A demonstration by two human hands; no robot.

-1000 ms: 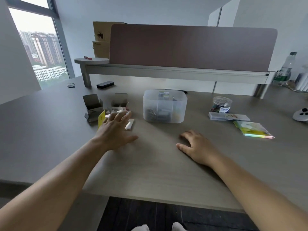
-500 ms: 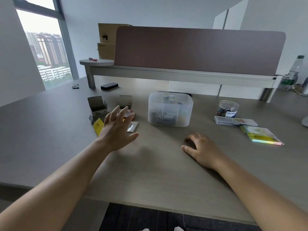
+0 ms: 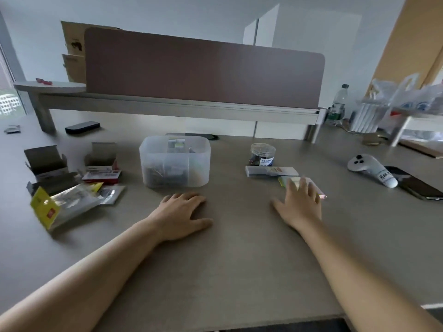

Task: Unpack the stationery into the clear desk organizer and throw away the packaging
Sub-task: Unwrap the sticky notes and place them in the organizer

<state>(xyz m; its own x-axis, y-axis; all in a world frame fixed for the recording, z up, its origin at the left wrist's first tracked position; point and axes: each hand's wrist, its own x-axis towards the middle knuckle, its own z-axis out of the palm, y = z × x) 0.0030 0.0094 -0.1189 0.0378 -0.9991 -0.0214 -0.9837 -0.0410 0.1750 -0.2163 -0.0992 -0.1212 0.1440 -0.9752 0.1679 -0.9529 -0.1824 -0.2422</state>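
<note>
1. head view: the left hand lay flat, palm down, on the desk, fingers loosely spread, holding nothing, just in front of the clear desk organizer.
2. head view: the right hand was spread open, palm down, its fingers over the near end of a pastel sticky-note pack; whether it pressed or gripped the pack could not be told, image blurred there.
3. head view: the organizer stood upright at desk centre, with small items in its compartments; contents too hazy to name.
4. head view: right of the organizer stood a small clear jar of clips; just in front of it lay a flat clear case, with the sticky-note pack just in front of that.
5. head view: left of the organizer were two opened cardboard boxes and, a red-and-white pack, and crumpled clear wrappers with a yellow header card.
6. head view: far right lay a white controller and, touching its near end, a dark phone.
7. head view: a water bottle stood by the end of the brown divider panel.
</note>
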